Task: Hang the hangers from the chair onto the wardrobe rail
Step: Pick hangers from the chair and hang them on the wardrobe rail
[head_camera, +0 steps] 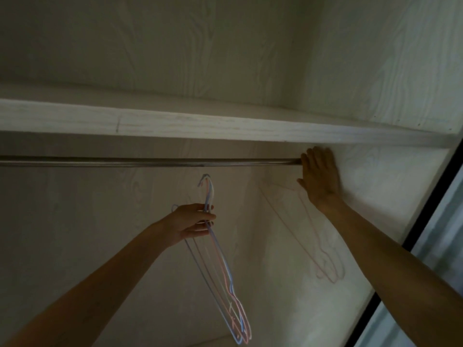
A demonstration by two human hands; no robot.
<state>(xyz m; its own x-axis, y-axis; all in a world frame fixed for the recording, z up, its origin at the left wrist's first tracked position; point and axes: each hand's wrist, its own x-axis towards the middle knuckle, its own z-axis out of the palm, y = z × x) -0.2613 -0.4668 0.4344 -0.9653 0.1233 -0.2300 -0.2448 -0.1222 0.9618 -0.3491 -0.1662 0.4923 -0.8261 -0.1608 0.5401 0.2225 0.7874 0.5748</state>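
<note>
hangers held below the rail, one hanging at the right end

left hand [190, 222] grasps a bunch of thin wire hangers [225, 276] by their necks, fingers curled round them. hooks point up just under the rail [150, 162] but do not touch it. the bunch slants down to the right, the bottoms ending near the lower edge of the view. colours are blue, pink and white; looks like at least three, exact count cannot be told since the wires overlap.

right hand [319, 175] is released, fingers straight, flat against the wardrobe side wall [370, 196] at the right end of the rail, fingertips close under the shelf [200, 125]. it holds nothing.

a faint pink hanger [300, 236] hangs below the right hand, next to the side wall; its hook is hidden behind the hand. could be more than one there, too faint to count.

one rail, metal, runs from the left edge of the view to the right hand. one shelf sits directly above it, leaving a narrow gap over the rail. pale wood-grain back wall [75, 234] behind. dark door edge [426, 214] at far right beside the right forearm. two bare forearms in view.
</note>
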